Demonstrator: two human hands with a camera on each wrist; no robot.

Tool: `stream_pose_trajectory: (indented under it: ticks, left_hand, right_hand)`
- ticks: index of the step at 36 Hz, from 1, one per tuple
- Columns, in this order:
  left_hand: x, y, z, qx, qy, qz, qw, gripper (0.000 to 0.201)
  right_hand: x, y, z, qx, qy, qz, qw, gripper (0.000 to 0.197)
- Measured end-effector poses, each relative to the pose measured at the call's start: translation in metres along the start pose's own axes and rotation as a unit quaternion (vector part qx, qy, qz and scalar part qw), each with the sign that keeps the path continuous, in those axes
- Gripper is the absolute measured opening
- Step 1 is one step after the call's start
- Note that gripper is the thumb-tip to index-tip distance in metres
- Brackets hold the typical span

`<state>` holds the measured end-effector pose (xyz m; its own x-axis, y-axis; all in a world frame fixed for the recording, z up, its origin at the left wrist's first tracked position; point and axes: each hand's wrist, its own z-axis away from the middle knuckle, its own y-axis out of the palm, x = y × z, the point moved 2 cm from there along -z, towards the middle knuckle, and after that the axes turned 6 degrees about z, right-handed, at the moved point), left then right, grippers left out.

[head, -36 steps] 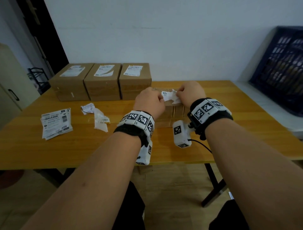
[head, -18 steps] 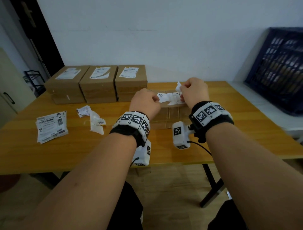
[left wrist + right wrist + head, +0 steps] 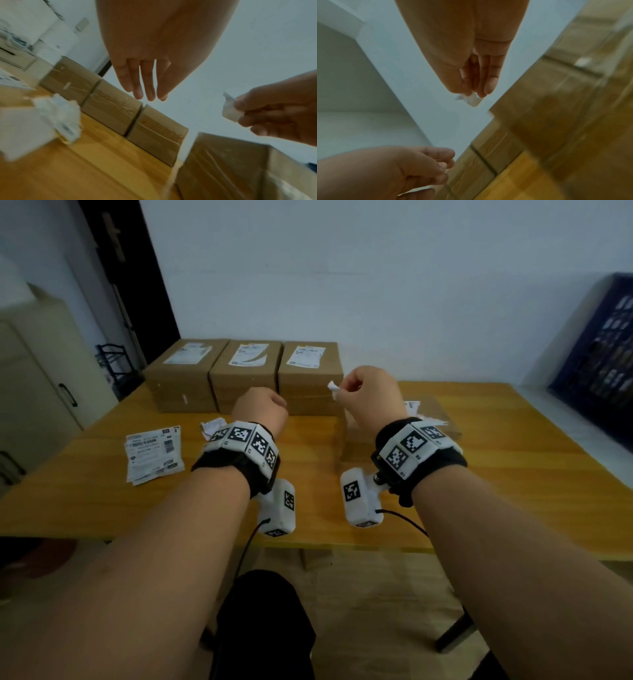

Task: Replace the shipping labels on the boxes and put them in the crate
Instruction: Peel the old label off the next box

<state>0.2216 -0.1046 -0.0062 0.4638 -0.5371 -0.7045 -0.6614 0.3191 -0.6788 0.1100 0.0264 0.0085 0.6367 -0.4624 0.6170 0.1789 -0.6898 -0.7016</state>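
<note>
White label scrap (image 3: 333, 389) pinched in right hand (image 3: 371, 395), print unreadable.

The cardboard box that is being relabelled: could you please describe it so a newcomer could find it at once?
On the wooden table, look right of the row of three brown cardboard boxes by the wall. The lone brown cardboard box lies apart, nearer, behind the right hand; only white label remnants show on top.
</note>
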Motion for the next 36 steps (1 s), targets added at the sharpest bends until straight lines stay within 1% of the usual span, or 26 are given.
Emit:
stream_pose_trajectory:
  ticks: [2,8,10,11,13,16,17,18,20,22,23,25,27,29,32,34,36]
  left_hand:
    - [0.016,-0.014,0.0,-0.008,-0.03,-0.002,1.0,0.034]
    - [0.066,-0.038,-0.014,0.004,-0.13,0.012,0.991,0.023]
    - [0.078,-0.044,-0.015,0.018,-0.159,-0.013,0.987,0.023]
    - [0.082,-0.045,-0.015,0.039,-0.168,-0.04,0.984,0.024]
    - [0.089,-0.045,-0.016,0.086,-0.169,-0.087,0.978,0.023]
    - [0.098,-0.049,-0.015,0.122,-0.18,-0.133,0.967,0.013]
    - [0.104,-0.048,-0.017,0.128,-0.182,-0.108,0.969,0.009]
    - [0.107,-0.047,-0.017,0.126,-0.186,-0.054,0.973,0.006]
    - [0.116,-0.045,-0.016,0.112,-0.193,0.033,0.974,0.011]
    - [0.118,-0.044,-0.015,0.116,-0.199,0.055,0.971,0.017]
    - [0.117,-0.044,-0.016,0.123,-0.202,0.057,0.97,0.016]
    - [0.113,-0.043,-0.016,0.156,-0.216,0.043,0.963,0.007]
    - [0.116,-0.041,-0.017,0.181,-0.236,0.032,0.954,0.012]
    - [0.12,-0.039,-0.019,0.168,-0.22,0.061,0.959,0.009]
    - [0.123,-0.037,-0.017,0.137,-0.203,0.064,0.967,0.02]
    - [0.124,-0.037,-0.017,0.133,-0.2,0.059,0.969,0.021]
    - [0.124,-0.037,-0.018,0.124,-0.198,0.064,0.97,0.022]
  right_hand:
    - [0.014,0.015,0.002,0.015,-0.011,0.002,1.0,0.006]
    - [0.045,0.057,0.008,0.074,-0.041,0.027,0.996,0.004]
    - [0.053,0.07,0.01,0.099,-0.046,0.045,0.993,0.004]
    - [0.057,0.076,0.01,0.114,-0.048,0.053,0.991,0.005]
    - [0.065,0.088,0.012,0.144,-0.051,0.064,0.986,0.01]
    - [0.074,0.105,0.013,0.181,-0.064,0.095,0.977,0.009]
    - [0.076,0.11,0.013,0.19,-0.069,0.114,0.973,0.012]
    - [0.078,0.114,0.012,0.197,-0.074,0.132,0.969,0.014]
    - [0.08,0.124,0.01,0.208,-0.08,0.16,0.962,0.016]
    - [0.082,0.133,0.007,0.225,-0.081,0.186,0.953,0.016]
    - [0.083,0.137,0.005,0.232,-0.085,0.199,0.948,0.016]
    - [0.085,0.144,0.003,0.251,-0.102,0.228,0.935,0.016]
    - [0.088,0.151,0.002,0.265,-0.118,0.256,0.922,0.013]
    - [0.09,0.156,0.002,0.283,-0.124,0.284,0.908,0.007]
    - [0.091,0.163,0.004,0.314,-0.113,0.307,0.891,0.01]
    - [0.092,0.165,0.005,0.329,-0.092,0.302,0.89,0.012]
    - [0.091,0.166,0.005,0.333,-0.085,0.29,0.893,0.012]
